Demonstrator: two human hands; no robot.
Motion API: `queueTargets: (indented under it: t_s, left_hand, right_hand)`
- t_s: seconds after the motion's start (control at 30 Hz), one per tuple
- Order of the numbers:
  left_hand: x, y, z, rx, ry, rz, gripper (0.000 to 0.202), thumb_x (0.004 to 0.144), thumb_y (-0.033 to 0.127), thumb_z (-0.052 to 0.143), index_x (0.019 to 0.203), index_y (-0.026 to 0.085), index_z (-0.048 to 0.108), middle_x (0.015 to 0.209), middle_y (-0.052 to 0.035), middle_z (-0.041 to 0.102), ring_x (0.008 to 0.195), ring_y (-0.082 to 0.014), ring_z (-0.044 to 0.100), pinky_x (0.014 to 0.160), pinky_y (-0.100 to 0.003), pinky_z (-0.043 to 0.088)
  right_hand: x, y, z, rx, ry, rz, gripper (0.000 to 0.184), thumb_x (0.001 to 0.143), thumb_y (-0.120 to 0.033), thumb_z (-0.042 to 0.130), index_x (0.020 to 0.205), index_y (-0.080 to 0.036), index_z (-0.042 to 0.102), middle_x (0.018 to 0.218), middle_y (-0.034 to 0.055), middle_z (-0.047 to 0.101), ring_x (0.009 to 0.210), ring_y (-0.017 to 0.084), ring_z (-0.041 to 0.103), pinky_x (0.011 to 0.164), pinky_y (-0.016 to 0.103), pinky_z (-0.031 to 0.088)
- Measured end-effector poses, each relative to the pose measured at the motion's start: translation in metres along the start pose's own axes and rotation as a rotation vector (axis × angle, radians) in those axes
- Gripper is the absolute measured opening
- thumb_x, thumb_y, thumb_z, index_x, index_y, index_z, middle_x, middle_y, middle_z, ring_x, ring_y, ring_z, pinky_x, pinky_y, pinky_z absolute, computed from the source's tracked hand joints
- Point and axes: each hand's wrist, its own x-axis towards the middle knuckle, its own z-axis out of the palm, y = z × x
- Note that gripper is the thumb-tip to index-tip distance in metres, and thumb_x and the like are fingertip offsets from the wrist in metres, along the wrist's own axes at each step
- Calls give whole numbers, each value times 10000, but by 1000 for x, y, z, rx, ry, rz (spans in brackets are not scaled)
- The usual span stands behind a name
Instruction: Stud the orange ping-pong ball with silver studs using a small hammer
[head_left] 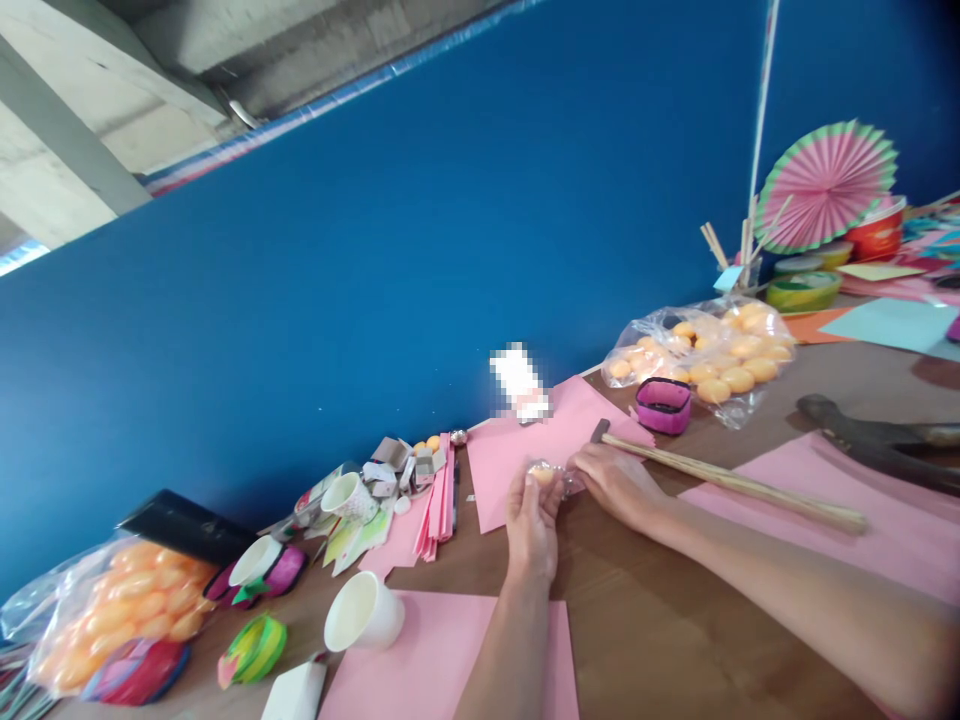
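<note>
In the middle of the view my left hand [534, 520] is closed round a small orange ball [541, 475], which looks like a table tennis ball with clear plastic about it. My right hand [619, 485] is beside it, fingertips pinched together at the loose edge of the clear plastic [571, 482]. Both hands are over the brown table, just in front of a pink paper sheet [499, 475]. Close to my right hand lies a hammer with a wooden handle [735, 482]. What the right fingertips grip is partly hidden.
Bags of orange balls lie at the left [135, 600] and the back right [739, 375]. A white paper cup [364, 612] stands on pink paper [442, 660]. Pink paper strips [437, 500], a purple box [664, 405] and a dark tool [847, 430] surround the hands. A blue wall [450, 220] rises behind.
</note>
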Motion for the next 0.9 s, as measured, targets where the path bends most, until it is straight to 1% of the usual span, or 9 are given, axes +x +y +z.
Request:
queueTargets:
  t_s: [0.13, 0.2, 0.33, 0.5, 0.77, 0.83, 0.9]
  left_hand:
    - [-1, 1, 1, 29, -22, 2, 425, 755, 317, 579, 1152, 184, 509, 890, -74, 662, 828, -165, 636, 793, -296, 476]
    - [-2, 2, 2, 39, -38, 9, 453, 752, 312, 584, 1180, 196, 488, 865, -63, 665, 803, -152, 636, 775, -288, 478]
    - [-1, 2, 3, 19, -37, 23, 464, 736, 283, 607, 1179, 193, 501, 882, -59, 670, 810, -134, 631, 834, -295, 454]
    - [0, 0, 1, 2, -31, 21, 428, 743, 264, 599, 1156, 180, 527, 923, -73, 671, 853, -149, 628, 889, -327, 427]
    - [-1, 0, 1, 49, -41, 23, 449, 731, 290, 610, 1162, 207, 515, 955, -72, 660, 851, -154, 628, 835, -307, 453]
    - [-1, 0, 1, 51, -40, 25, 450, 731, 292, 609, 1162, 202, 514, 932, -69, 664, 844, -153, 629, 831, -309, 454]
    - [-1, 1, 2, 49, -36, 27, 443, 734, 286, 607, 1159, 200, 514, 914, -62, 664, 843, -147, 628, 840, -306, 450]
  right_hand:
    - [0, 0, 1, -59, -62, -5, 183, 821, -153, 436, 814, -181, 617, 811, 55, 588, 794, 161, 527, 681, 243, 366]
    - [0, 0, 1, -87, -71, -18, 191, 824, -155, 435, 785, -174, 621, 786, 62, 586, 780, 169, 526, 669, 252, 364]
    - [-1, 2, -1, -90, -76, -41, 234, 840, -146, 405, 762, -169, 624, 766, 69, 588, 751, 171, 527, 646, 254, 361]
    - [-2, 2, -6, -85, -85, -11, 230, 848, -159, 403, 762, -170, 616, 754, 63, 593, 738, 163, 534, 643, 248, 360]
    - [-4, -1, -7, -151, -57, 14, 182, 850, -215, 435, 738, -179, 574, 756, 53, 595, 735, 162, 537, 593, 239, 331]
    - [-4, 0, -6, -120, -48, 25, 162, 838, -229, 456, 732, -182, 570, 739, 47, 603, 727, 163, 542, 595, 239, 338]
    - [-4, 0, -5, -19, -28, 44, 143, 831, -238, 467, 742, -193, 569, 717, 30, 613, 701, 158, 549, 597, 238, 352]
